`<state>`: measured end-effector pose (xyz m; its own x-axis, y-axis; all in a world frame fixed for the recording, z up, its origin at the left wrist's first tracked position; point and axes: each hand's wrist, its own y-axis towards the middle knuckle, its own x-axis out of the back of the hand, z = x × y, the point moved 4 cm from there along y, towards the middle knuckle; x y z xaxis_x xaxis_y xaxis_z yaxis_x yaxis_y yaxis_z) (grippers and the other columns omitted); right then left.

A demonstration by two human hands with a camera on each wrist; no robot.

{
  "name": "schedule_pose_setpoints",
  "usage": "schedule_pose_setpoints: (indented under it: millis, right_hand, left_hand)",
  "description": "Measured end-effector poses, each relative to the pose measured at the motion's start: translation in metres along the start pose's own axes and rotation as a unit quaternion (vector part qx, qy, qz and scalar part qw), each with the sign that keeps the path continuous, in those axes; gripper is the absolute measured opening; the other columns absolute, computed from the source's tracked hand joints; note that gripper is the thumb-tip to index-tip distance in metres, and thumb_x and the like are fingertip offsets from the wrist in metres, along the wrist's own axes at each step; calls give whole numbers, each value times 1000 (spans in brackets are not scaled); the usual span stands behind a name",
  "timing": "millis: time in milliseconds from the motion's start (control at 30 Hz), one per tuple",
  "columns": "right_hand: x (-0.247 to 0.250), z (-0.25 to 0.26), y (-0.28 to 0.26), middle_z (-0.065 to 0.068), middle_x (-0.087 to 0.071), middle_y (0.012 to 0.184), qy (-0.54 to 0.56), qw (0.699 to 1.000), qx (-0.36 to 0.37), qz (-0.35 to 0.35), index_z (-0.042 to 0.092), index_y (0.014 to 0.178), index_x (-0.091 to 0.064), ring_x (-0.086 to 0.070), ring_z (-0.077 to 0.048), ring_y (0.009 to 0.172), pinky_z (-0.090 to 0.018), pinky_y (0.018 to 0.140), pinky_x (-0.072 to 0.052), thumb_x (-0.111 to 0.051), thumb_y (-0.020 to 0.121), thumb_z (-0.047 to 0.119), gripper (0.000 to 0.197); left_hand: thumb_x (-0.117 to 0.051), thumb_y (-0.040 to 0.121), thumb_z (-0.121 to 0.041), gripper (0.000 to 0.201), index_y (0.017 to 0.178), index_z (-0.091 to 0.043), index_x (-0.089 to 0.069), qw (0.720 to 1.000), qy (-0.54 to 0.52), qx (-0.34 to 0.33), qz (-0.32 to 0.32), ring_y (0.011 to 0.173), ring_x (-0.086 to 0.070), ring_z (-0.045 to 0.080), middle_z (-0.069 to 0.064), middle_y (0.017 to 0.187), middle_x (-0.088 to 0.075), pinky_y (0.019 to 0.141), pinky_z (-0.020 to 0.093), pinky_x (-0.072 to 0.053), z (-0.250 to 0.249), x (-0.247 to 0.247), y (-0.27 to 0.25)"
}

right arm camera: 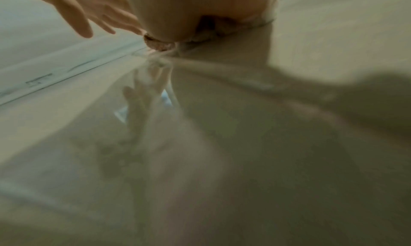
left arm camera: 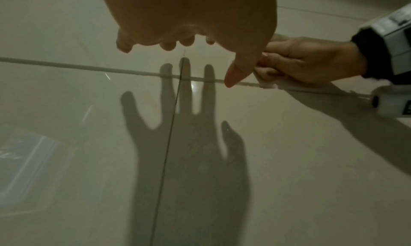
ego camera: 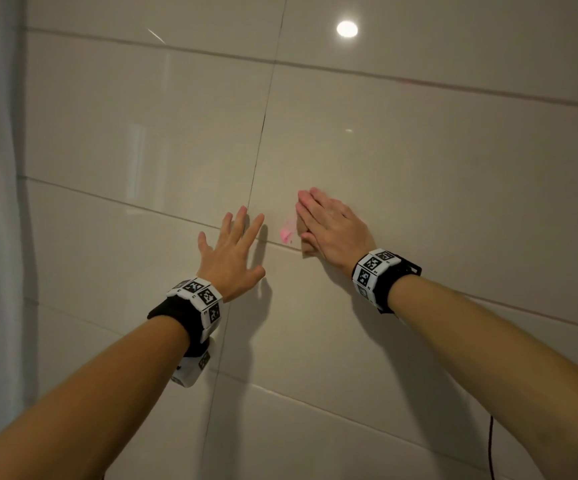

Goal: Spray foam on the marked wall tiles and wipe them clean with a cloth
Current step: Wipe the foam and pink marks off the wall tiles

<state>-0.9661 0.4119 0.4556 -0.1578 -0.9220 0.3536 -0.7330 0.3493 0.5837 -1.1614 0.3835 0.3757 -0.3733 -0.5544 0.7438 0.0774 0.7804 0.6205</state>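
The left hand (ego camera: 229, 252) is spread wide against the glossy beige wall tiles (ego camera: 453, 174), its fingers (ego camera: 257, 227) straight and splayed, holding nothing; the head view shows the fingertips reaching up to the horizontal grout line, beside the vertical joint. The right hand (ego camera: 332, 225) lies flat on the wall with its fingers (ego camera: 306, 202) straight and close together, pressing a cloth (ego camera: 306, 252) against the tile; only a small beige corner of the cloth shows below the palm in the head view, and in the left wrist view a pale edge of it (left arm camera: 265, 83) sticks out under the hand. Between the two hands a faint pink mark (ego camera: 286, 234) sits on the tile just above the grout line. Both wrists carry bands (ego camera: 372, 268) with black-and-white square code patterns; no readable writing shows.
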Motion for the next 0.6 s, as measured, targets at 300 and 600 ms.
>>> schedule_pose_setpoints:
  millis: [300,600]
  right_hand:
    - [22,-60,1,-11,-8,169,137,976,-170,-24,3,159,-14,-6,-27,156,-33,123,-6,-37,109,23,59]
    - [14,-39,-13,-26,-45,149,224,955,-126,-148,-11,145,-42,-36,-31,138,-35,111,-34,-71,70,-17,81]
  left_hand:
    - [-60,85,-43,102,156,-32,13,997,-74,22,23,152,6,11,-13,164,16,118,62,-4,-26,3,20]
    - [-68,84,-27,108,156,-32,13,989,-139,21,41,152,-6,11,-13,165,5,122,53,-2,-20,16,15]
